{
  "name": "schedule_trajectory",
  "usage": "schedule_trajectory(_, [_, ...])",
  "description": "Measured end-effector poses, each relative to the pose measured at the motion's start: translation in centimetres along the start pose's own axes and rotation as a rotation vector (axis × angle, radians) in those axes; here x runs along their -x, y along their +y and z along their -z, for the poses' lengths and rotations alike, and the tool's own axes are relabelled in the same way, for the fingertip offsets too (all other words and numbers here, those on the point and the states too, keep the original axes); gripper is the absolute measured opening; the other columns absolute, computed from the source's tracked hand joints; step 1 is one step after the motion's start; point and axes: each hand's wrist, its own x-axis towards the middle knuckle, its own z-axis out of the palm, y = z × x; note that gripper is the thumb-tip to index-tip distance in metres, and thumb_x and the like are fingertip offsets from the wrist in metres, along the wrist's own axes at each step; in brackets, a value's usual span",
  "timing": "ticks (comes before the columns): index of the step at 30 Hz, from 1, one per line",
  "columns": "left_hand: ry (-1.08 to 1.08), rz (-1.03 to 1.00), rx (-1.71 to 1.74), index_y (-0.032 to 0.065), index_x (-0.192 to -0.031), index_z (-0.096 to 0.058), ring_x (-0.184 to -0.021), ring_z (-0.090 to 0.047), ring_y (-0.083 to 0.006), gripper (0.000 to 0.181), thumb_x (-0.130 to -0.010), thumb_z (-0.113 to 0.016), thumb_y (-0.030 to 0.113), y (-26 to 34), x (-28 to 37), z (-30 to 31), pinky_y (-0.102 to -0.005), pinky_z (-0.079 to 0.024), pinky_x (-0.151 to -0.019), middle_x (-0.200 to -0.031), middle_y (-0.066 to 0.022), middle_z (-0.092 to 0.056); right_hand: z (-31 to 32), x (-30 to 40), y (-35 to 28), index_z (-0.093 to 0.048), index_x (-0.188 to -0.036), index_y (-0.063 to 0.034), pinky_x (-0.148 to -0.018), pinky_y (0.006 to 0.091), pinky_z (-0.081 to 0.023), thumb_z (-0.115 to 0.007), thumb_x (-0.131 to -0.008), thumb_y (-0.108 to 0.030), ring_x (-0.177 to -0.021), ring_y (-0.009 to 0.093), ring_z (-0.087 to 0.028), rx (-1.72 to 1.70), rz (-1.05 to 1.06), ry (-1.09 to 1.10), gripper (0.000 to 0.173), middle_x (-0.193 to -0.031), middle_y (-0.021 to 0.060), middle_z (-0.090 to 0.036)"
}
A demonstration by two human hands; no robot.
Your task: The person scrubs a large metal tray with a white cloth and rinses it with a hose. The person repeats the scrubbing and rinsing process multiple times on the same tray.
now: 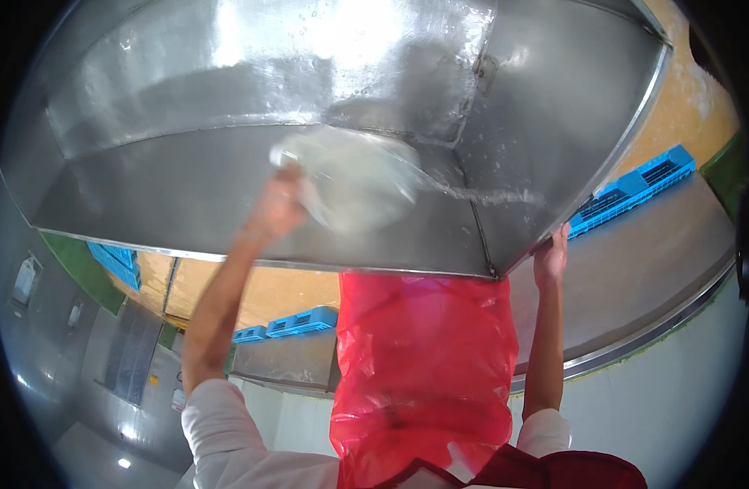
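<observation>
My left hand (279, 202) grips the edge of a whitish, translucent round vessel (362, 180), probably a plastic basin; motion blur hides its exact shape. A streak of water (496, 195) runs from it towards the right wall inside a large stainless steel tub (166, 189). Low on the right, my right hand (551, 260) holds the tub's outer rim, its fingers partly hidden by the metal. Wet spots and droplets mark the tub's inner walls.
A red plastic apron (423, 367) hangs in front of my body, against the tub's near edge. Blue plastic pallets (631, 189) lie on the yellowish floor (686, 98) to the right. More blue pallets (301, 322) lie behind on the left, near metal-clad walls (63, 342).
</observation>
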Motion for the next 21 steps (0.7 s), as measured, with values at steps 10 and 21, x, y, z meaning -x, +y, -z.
schedule_trajectory(10, [0.182,0.431,-0.571,0.0092,-0.113,-0.065,-0.112,-0.054,-0.0313,0.031,-0.088,-0.048,0.010,-25.9,-15.9,-10.5,-0.0411,-0.039,-0.102,-0.113,-0.0140,-0.062,-5.6,-0.7,0.2,-0.052,-0.125,-0.0033,-0.096,0.0371,-0.043,-0.035,-0.101,-0.035,-0.114,0.024,-0.053,-0.022,-0.025,0.374,0.044,-0.124,0.0085,-0.057])
schedule_trajectory(21, [0.244,-0.080,-0.283,0.0132,-0.089,-0.071,-0.107,-0.056,-0.0224,0.015,-0.082,-0.058,0.017,2.7,-34.1,-28.1,-0.0430,-0.040,-0.095,-0.097,-0.0058,-0.066,-3.9,-1.1,0.8,-0.053,-0.121,-0.0025,-0.093,0.0359,-0.044,-0.034,-0.100,-0.034,-0.110,0.023,-0.054,-0.105,-0.056,0.453,0.042,-0.117,0.0077,-0.058])
